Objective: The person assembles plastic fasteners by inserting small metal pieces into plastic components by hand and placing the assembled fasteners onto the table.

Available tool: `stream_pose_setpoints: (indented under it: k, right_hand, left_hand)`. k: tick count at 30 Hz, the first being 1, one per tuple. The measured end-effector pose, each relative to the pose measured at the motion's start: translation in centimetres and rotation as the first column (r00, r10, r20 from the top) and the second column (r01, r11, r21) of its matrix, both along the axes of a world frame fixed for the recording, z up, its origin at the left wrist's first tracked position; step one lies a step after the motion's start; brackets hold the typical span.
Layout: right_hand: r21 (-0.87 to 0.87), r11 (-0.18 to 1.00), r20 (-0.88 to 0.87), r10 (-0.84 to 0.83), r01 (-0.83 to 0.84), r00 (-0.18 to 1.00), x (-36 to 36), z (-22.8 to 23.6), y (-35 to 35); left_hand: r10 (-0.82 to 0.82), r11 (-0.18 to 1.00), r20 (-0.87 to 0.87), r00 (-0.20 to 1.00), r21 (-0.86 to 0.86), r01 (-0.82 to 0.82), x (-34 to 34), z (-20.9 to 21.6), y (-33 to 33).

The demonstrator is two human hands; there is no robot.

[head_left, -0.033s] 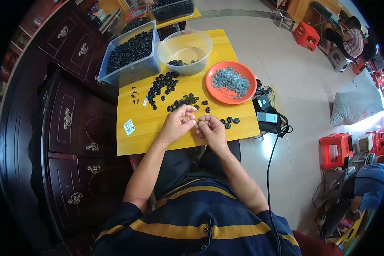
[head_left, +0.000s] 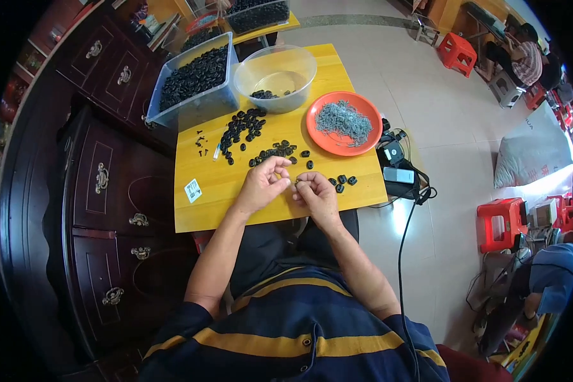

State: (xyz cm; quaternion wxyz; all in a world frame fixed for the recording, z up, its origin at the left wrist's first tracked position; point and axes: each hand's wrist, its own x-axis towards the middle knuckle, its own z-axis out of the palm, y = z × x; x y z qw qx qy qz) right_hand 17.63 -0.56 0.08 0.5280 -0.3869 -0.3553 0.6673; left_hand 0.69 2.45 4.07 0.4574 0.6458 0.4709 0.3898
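Over the front of the yellow table (head_left: 223,210), my two hands meet at their fingertips. My right hand (head_left: 319,198) is closed in a pinch, thumb against fingers, on something too small to make out. My left hand (head_left: 261,186) has bent fingers with a gap to the thumb, whose tip is close to the right fingertips. Just beyond the left fingers lies a cluster of small black oval plastic pieces (head_left: 279,150). A few more black pieces (head_left: 342,179) lie right of my right hand. An orange-red plate (head_left: 313,130) holds a heap of thin grey metal pieces (head_left: 345,121).
A clear round bowl (head_left: 302,70) and a bin (head_left: 191,113) full of black pieces stand at the back. A loose pile (head_left: 239,127) and a white label (head_left: 192,190) lie left. Dark drawers (head_left: 102,254) flank the left; a cable (head_left: 402,254) hangs right. People sit farther right.
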Motion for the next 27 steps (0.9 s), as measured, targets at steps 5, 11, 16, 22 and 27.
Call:
stream_pose_setpoints:
  k: [5,11,16,22,27]
  right_hand:
    - [-0.036,0.999,-0.159,-0.017,0.012,0.987,0.8,-0.3,0.2]
    - [-0.029,1.000,-0.232,0.002,-0.009,0.973,0.9,-0.6,0.4]
    - [-0.009,0.999,-0.258,0.032,-0.036,0.966,1.1,-0.5,0.6]
    - [-0.007,0.999,-0.267,0.038,-0.041,0.963,1.0,-0.8,0.7]
    - [-0.024,0.999,-0.304,0.036,-0.046,0.952,1.2,-0.9,0.8]
  left_hand:
    - [0.074,0.997,-0.343,0.936,0.059,-0.058,0.7,0.4,1.1]
    - [0.189,0.929,-0.594,0.782,0.365,0.052,2.0,-1.0,2.2]
    - [0.253,0.912,-0.643,0.723,0.408,0.044,2.6,-1.6,2.8]
    - [0.262,0.907,-0.480,0.837,0.420,-0.043,2.7,-1.3,2.4]
    - [0.203,0.979,-0.126,0.971,0.026,-0.201,3.0,-0.1,0.4]
